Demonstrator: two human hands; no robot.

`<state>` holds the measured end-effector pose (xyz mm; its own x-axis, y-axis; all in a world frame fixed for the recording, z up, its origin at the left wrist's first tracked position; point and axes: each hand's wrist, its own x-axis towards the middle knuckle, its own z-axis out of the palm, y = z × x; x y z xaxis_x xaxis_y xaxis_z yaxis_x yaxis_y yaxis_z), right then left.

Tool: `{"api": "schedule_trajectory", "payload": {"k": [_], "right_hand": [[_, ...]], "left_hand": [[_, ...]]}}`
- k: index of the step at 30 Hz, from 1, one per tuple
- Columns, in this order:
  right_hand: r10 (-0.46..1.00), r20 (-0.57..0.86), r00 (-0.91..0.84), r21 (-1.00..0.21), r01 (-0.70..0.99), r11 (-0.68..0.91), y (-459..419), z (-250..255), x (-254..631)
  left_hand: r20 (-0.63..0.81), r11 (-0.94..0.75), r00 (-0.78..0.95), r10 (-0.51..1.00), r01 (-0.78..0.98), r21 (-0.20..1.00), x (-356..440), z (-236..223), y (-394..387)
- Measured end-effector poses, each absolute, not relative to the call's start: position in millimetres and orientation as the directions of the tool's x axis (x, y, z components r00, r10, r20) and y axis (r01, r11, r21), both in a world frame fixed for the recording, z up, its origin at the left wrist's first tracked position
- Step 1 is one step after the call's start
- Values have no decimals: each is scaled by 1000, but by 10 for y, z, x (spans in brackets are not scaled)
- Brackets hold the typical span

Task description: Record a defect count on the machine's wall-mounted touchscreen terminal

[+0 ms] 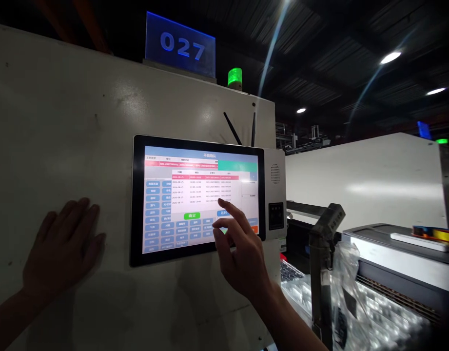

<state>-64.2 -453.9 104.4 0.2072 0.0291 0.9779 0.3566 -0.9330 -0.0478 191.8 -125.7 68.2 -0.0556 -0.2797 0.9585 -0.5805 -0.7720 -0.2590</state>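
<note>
A dim factory floor: big white machine housings [63, 122], numbered sign "027" [180, 45], green signal lamp [234, 78], wall-mounted touchscreen [198, 200].

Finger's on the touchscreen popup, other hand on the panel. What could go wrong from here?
1. The right hand points its index finger at the blue button, close to the green one and the table rows on the touchscreen; a slip may hit the wrong control.
2. Curled fingers hover near the lower button grid; a stray touch seems possible.
3. The left hand lies flat on the machine panel, near the screen bezel; leaning could shift it onto the display.
</note>
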Motion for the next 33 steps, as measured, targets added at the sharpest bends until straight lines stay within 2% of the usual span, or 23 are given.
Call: {"api": "schedule_trajectory", "payload": {"k": [33], "right_hand": [[62,975,215,-25,381,-924,-4277,1251,-444]], "left_hand": [[964,-783,-46,-261,-573,-240,1800,692,-1295]]}}
